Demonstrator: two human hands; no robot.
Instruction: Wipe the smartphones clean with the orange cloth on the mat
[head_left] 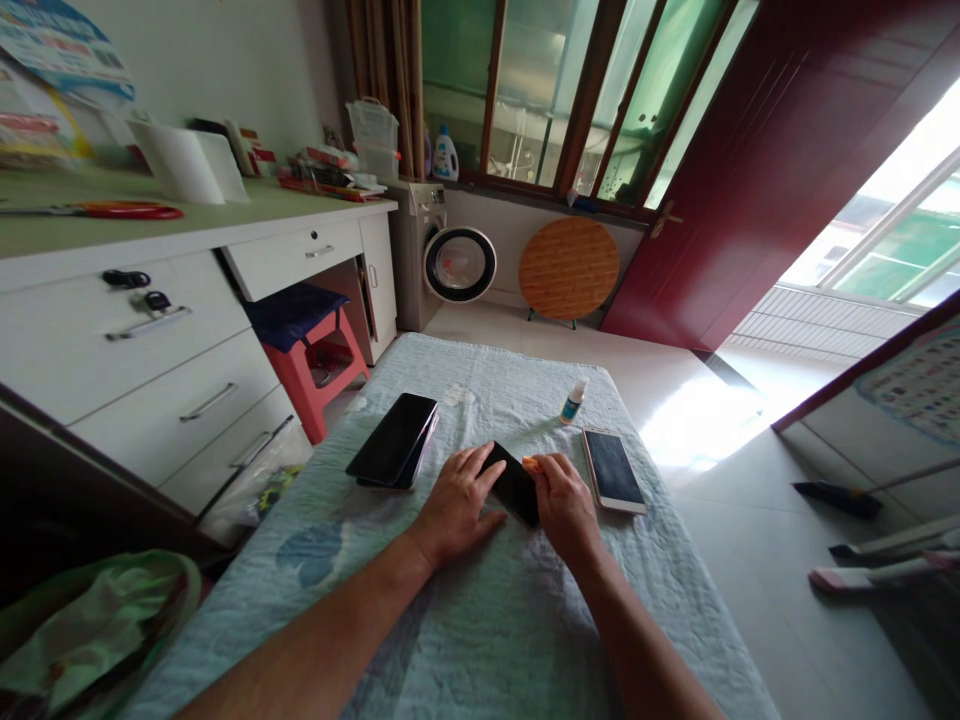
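Observation:
A black smartphone (514, 490) lies on the quilted cloth cover (480, 640) in front of me. My left hand (459, 500) holds it along its left edge, fingers on the upper side and thumb lower down. Pinched in my right hand (564, 503) is a small orange cloth (531, 464), pressed at the phone's right side; most of the cloth is hidden by the fingers. To the right rests a white-framed smartphone (615, 472), screen up. Beyond it a small spray bottle (574, 401) stands upright. On the left lie stacked dark phones or tablets (396, 440).
A white desk (202, 345) with drawers runs along the left, a red stool (313, 365) under it. Behind are a washing machine (418, 215) with its door open and a round wooden table (568, 268). A green basket (191, 590) sits lower left; a dark red door (720, 190) stands right.

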